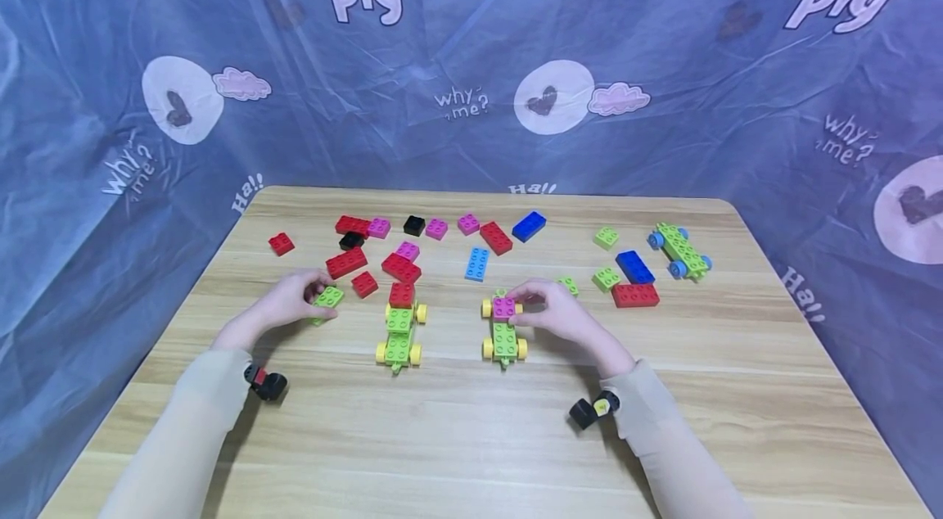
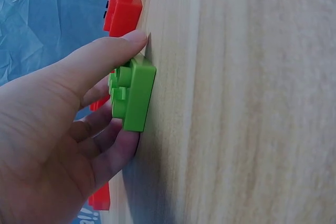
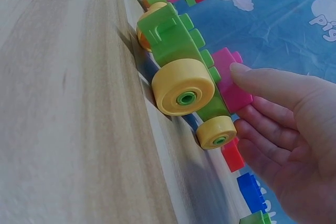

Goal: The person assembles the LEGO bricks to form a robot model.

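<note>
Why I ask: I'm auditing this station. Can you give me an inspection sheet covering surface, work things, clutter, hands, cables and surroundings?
Surface: wood-grain table; no spill seen.
Work things: left car, yellow-wheeled, carries stacked bricks; right car, also yellow-wheeled, carries a pink brick.
Clutter: loose bricks in red, pink, black, blue and green, scattered beyond and beside the cars; a blue-wheeled car at the far right.
Hands: left hand holds a green brick low at the table; right hand grips the pink brick on the right car.
Cables: nothing seen.
Surroundings: creased blue cloth with white print, behind and at both sides.
</note>
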{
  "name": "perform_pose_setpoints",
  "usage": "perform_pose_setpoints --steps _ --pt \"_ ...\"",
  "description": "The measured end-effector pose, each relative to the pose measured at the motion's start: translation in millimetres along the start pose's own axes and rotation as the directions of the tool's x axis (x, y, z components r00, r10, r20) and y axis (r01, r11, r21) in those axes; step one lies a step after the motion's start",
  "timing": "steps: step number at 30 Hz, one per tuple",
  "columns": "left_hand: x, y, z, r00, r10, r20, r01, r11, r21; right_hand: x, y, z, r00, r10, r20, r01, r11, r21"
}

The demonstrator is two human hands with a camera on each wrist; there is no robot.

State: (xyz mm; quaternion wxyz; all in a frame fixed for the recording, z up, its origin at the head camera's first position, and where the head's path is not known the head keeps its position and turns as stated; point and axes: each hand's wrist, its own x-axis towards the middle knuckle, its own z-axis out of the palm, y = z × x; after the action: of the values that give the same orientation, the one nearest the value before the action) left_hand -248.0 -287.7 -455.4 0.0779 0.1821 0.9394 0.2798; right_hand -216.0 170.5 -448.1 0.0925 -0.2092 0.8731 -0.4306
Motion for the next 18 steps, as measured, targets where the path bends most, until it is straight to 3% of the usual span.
perform_pose_setpoints --steps 6,18 --pt "-1.6 2.4 -2.4 1.000 0.009 0.006 -0.009 1.000 0.013 -1 -2 -1 1.000 0.009 0.008 -0.009 1.000 0.002" --pt "-7.8 3.0 -15.1 0.983 0.111 0.143 -0.111 0.994 -0.009 -1 0 -1 1.000 -0.003 0.010 0.003 1.000 0.006"
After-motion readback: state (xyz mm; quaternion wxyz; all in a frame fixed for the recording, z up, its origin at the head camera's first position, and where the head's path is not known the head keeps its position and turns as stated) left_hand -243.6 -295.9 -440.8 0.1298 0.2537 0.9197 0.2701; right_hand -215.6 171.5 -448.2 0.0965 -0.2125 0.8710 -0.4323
